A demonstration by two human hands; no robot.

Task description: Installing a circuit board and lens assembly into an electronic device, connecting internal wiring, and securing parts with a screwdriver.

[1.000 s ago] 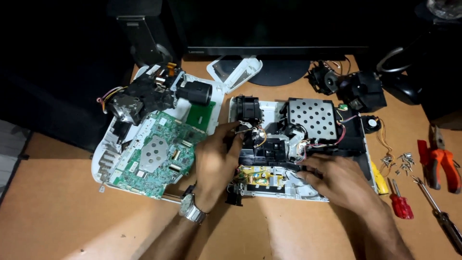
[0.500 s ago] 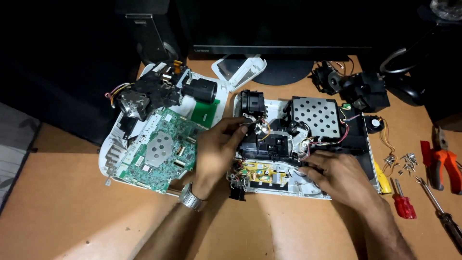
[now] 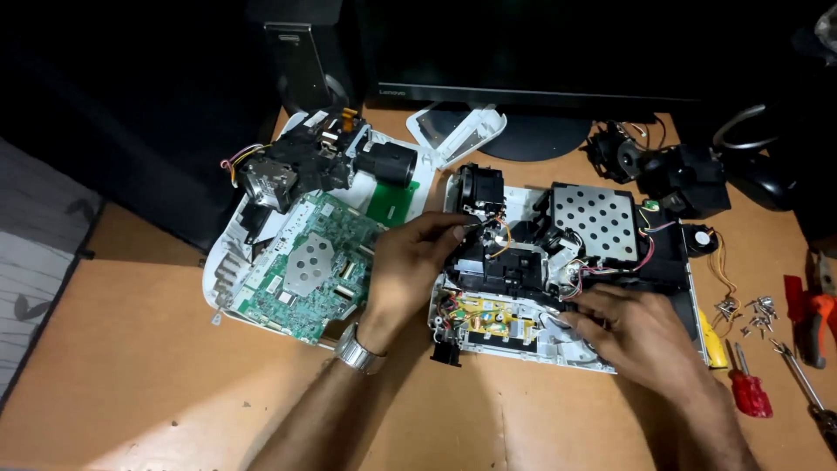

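Observation:
An opened white device chassis (image 3: 534, 347) lies on the wooden desk, showing a black inner block (image 3: 501, 262), a perforated metal shield (image 3: 595, 220), a yellow power board (image 3: 493, 316) and coloured wires. My left hand (image 3: 405, 266), with a wristwatch, reaches in from the left, its fingertips pinching at the orange wires (image 3: 499, 228) near the black fan housing (image 3: 480, 185). My right hand (image 3: 632, 327) rests flat on the chassis's front right edge, fingers pressing near the wire bundle.
To the left lies a white cover (image 3: 228, 272) with a green circuit board (image 3: 309, 266) and a black lens assembly (image 3: 301, 166). A monitor stand (image 3: 540, 135) is behind. Loose screws (image 3: 748, 312), red screwdrivers (image 3: 748, 384) and orange pliers (image 3: 815, 318) lie at the right.
My left hand has slid up and right, from the chassis's left side to the wires by the fan housing. The right hand stays on the front edge. The view shifted slightly.

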